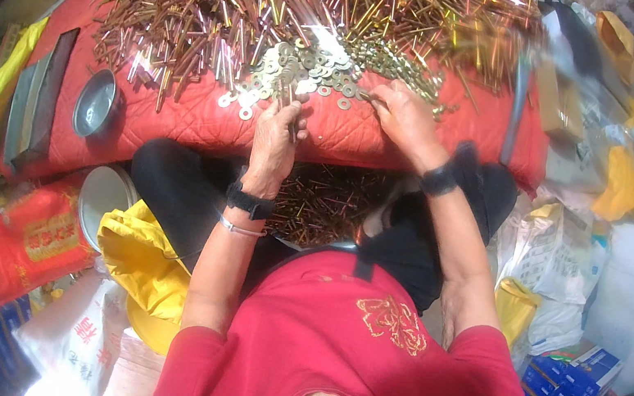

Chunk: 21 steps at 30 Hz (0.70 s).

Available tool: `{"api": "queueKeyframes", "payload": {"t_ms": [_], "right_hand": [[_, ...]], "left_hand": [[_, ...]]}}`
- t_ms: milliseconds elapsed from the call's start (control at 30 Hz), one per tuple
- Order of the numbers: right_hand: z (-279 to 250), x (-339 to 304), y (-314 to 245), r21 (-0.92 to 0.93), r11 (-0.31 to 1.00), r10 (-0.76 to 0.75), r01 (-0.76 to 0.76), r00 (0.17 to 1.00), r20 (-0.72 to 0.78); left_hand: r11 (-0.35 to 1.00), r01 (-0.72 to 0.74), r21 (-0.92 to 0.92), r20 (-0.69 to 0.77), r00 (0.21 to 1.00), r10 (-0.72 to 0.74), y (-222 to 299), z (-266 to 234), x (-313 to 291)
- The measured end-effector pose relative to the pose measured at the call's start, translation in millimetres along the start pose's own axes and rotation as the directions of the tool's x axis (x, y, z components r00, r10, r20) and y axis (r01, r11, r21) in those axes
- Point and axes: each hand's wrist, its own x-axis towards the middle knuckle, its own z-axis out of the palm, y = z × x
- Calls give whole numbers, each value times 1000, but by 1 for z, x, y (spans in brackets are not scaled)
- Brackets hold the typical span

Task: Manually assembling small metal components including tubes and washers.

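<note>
My left hand is closed around slim metal rods, which look like bolts; their ends stick out above and below the fingers. Just to its right, my right hand pinches something small and dark at the fingertips, too small to name. Flat round washers are spread loosely on the red-covered table between and beyond both hands. Small brassy pieces, apparently nuts, lie heaped beyond the right hand. A large pile of coppery metal rods covers the far part of the table.
A grey metal bowl stands at the table's left. Along the right edge lies a blue-grey bar. More rods lie in a heap below the table, between my legs. Yellow cloth and blue boxes flank me.
</note>
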Motion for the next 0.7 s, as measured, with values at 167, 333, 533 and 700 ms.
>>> {"api": "queueKeyframes", "payload": {"t_ms": [167,333,533,700], "right_hand": [[-14,21,-10,-252,964,-33,85,979,203],[-22,72,-27,-397,905,60,153,879,474],[-20,36,-4,-227,948,-112,222,903,415],[-22,0,3,495,869,-29,-27,994,107]], "left_hand": [[993,61,-102,134,990,-47,-3,-4,-3],[959,122,-255,123,988,-93,-5,9,-7],[951,172,-259,46,985,-166,3,21,-16],[944,312,-107,340,904,-260,-1,-1,-4]]}}
